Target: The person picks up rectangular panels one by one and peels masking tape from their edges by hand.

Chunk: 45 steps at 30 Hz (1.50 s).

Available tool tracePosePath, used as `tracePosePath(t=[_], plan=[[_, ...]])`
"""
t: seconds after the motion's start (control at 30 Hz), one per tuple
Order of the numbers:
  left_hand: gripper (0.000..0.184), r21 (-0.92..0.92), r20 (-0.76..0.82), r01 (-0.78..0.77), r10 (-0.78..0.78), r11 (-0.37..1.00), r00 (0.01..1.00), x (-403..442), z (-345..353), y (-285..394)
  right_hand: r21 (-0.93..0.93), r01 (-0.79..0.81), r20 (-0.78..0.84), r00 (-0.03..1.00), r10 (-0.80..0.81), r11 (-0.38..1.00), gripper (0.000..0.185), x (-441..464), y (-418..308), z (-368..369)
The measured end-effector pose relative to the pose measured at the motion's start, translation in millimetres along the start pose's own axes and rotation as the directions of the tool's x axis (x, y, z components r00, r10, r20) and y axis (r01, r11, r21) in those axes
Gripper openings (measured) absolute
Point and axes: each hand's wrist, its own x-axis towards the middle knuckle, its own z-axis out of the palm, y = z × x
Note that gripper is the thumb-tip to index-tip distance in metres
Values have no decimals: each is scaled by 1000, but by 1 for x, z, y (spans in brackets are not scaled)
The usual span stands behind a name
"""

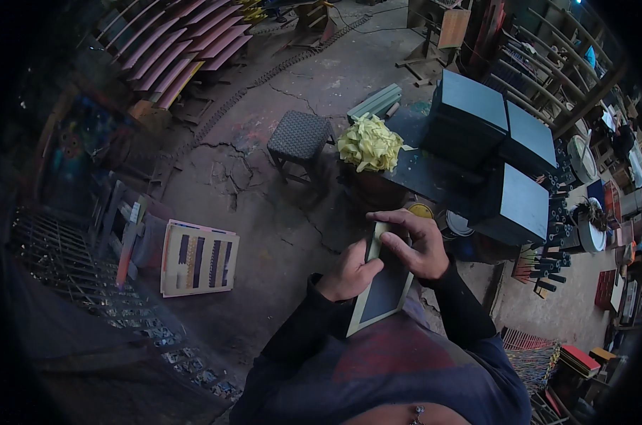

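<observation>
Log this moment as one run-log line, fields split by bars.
left hand: holding framed panel | right hand: gripping panel's upper end | ahead: woven stool, crumpled yellow bundle, dark boxes

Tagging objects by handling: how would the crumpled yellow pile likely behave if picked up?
The yellow pile looks light for its bulk, being thin, crumpled strips. It would probably squash when gripped, and the loose ends sticking out might trail or snag.

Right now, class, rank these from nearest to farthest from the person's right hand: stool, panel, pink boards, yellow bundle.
1. Panel, in the right hand.
2. Yellow bundle, ahead.
3. Stool, ahead, further left.
4. Pink boards, far left.
</observation>
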Motion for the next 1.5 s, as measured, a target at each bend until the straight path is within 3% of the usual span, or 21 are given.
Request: tracePosePath(t=[0.07,0.1,0.17,0.2,0.27,0.37,0.5,0.57,0.77,0.87,1.1,1.17,1.4,1.5], plan=[[26,-89,-42,12,-16,996,999,1,0,2,-196,259,-108,953,-284,946,26,2,-1,5],[26,-89,-44,13,-17,996,999,1,1,3,-195,259,-107,953,-283,946,26,2,-2,7],[24,4,-148,-75,74,997,986,0,4,3,-422,295,-160,906,-391,857,32,-2,-6,11],[24,4,-148,-74,73,997,986,0,5,1,-447,271,-184,905,-384,852,31,-2,-9,14],[30,213,-198,-59,102,975,975,0,7,-4,-438,234,-205,914,-350,868,27,-4,-10,18],[35,338,-246,-71,161,938,956,1,10,-2,-399,168,-242,929,-280,901,21,-6,-12,23],[43,311,-267,-108,196,944,944,3,12,-3,-329,129,-263,939,-222,936,16,-5,-13,27],[52,376,-264,-93,203,922,943,3,11,-4,-293,113,-265,944,-195,950,15,-3,-11,27],[58,511,-295,-190,378,839,877,8,12,-6,-222,46,-235,967,-100,974,11,1,-16,24],[61,541,-308,-178,391,822,867,8,12,-7,-212,43,-230,969,-92,976,11,3,-15,26],[64,526,-320,-117,323,842,891,7,13,-4,-310,125,-199,961,-193,942,11,7,-14,29],[65,490,-287,-200,374,848,882,6,11,-7,-322,146,-182,960,-212,935,12,7,-12,28],[60,429,-210,-251,366,868,907,2,8,-8,-398,178,-135,959,-250,900,16,5,-12,27],[56,399,-180,-168,257,902,950,-1,6,-4,-421,186,-124,958,-260,888,18,5,-13,26]])
